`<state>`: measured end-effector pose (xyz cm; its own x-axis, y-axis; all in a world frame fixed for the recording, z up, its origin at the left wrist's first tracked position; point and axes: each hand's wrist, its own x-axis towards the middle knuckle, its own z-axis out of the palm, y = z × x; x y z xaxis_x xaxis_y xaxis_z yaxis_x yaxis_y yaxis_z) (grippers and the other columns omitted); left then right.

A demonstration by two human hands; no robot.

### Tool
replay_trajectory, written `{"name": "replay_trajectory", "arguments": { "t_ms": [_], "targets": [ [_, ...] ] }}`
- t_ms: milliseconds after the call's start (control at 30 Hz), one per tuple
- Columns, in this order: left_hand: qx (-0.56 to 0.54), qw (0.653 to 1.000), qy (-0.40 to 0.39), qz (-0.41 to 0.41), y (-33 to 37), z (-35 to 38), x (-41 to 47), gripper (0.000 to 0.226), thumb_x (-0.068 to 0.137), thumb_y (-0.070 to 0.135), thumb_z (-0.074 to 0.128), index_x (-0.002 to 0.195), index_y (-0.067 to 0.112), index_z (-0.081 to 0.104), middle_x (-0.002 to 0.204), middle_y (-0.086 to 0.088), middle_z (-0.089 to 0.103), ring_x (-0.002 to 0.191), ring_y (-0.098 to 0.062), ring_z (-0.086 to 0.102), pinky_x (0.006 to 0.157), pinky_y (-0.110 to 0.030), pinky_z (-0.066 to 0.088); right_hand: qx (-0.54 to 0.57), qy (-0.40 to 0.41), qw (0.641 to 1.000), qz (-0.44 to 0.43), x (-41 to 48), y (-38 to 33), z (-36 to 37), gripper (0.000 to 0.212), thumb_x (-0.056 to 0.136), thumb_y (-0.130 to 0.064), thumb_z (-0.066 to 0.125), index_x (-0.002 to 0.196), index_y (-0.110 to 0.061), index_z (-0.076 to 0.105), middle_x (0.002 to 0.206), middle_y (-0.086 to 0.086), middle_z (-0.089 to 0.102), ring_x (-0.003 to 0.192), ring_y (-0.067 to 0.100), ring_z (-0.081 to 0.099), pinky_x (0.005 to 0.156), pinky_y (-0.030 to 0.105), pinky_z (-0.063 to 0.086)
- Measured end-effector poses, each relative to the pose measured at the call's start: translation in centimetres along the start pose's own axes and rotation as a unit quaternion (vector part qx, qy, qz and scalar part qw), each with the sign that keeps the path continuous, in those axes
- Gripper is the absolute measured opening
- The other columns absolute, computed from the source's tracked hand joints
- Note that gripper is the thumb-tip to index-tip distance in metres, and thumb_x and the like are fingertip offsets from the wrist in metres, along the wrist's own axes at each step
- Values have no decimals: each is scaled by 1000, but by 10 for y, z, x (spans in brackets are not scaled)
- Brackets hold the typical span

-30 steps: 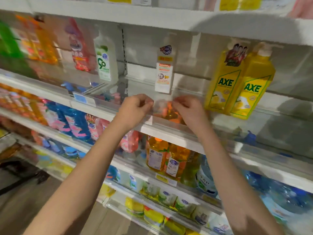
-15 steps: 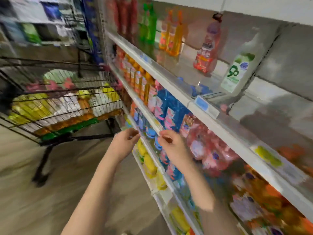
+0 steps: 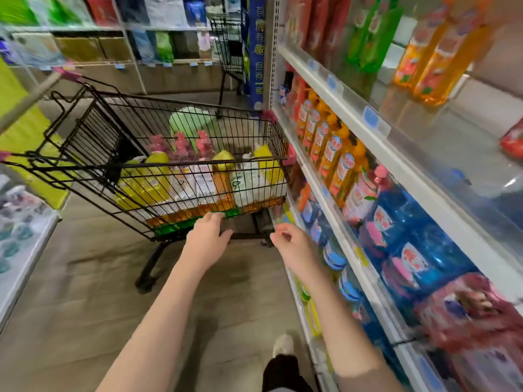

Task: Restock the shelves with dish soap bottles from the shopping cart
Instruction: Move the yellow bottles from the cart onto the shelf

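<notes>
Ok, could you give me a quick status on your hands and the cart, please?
Left hand and right hand both empty, open, short of the shopping cart. Dish soap bottles in the basket. Nothing in the way.

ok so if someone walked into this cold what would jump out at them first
Probably the black wire shopping cart at left centre, loaded with yellow, white and pink-capped bottles. Next, the two bare hands reaching toward it, the left hand in front of its lower edge and the right hand beside the shelves, both empty. On the right, white shelves run along the aisle, packed with orange bottles and blue jugs.
</notes>
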<state>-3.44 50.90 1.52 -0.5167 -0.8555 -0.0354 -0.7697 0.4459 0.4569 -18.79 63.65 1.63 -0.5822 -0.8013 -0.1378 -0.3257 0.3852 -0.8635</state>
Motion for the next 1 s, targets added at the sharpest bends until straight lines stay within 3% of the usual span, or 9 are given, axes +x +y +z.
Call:
{"name": "replay_trajectory", "arguments": {
  "t_ms": [133,333,500,600,733,800,900,1000],
  "targets": [
    [57,998,0,1,-6,7,86,50,96,33,49,141,13,38,142,-8,42,130,-28,38,105,-46,37,-31,-29,999,-6,96,5,25,29,93,-29,55,119,-17,61,113,1,63,104,18,59,90,34,49],
    [114,993,15,-3,-15,17,207,47,96,32,47,138,12,40,142,-6,39,128,-28,38,108,-43,28,-127,-75,989,-22,237,-3,44,34,94,-27,54,122,-9,59,120,6,63,108,24,59,90,33,48],
    [128,991,-30,-34,-36,21,278,59,100,42,34,150,15,19,158,0,16,146,-19,9,117,-45,-1,-188,-82,977,-61,313,-17,55,39,94,-25,54,128,-7,53,126,10,57,109,25,57,90,34,46],
    [153,984,-69,-56,-57,30,306,64,99,52,20,152,16,15,159,1,12,147,-16,1,117,-44,-8,-230,-82,963,-115,343,-20,62,44,97,-28,51,136,-7,46,138,8,49,128,25,44,107,34,33],
    [166,982,-65,-58,-78,40,330,83,88,63,-2,145,15,32,148,-3,39,142,-19,24,116,-45,3,-298,-107,942,-109,375,-15,79,48,101,-39,35,137,-10,46,142,6,47,132,24,40,112,41,26],
    [175,979,-80,-68,-79,42,343,91,81,64,-11,139,17,42,135,-5,54,131,-22,41,114,-43,12,-312,-69,943,-96,387,-11,89,59,97,-49,21,125,-12,57,129,6,58,124,26,48,112,48,26],
    [168,971,-147,-86,-72,38,376,64,97,55,11,129,16,50,124,-8,59,116,-27,52,103,-42,33,-333,-27,940,-66,410,-13,99,67,93,-52,14,106,-14,68,109,5,67,113,24,54,115,50,19],
    [53,971,-211,-102,-77,43,418,49,102,40,29,134,7,45,132,-16,50,121,-34,48,101,-43,40,-369,-90,925,-10,436,-15,110,70,92,-55,8,99,-16,65,99,4,67,108,22,56,116,48,13]
  ]
}}
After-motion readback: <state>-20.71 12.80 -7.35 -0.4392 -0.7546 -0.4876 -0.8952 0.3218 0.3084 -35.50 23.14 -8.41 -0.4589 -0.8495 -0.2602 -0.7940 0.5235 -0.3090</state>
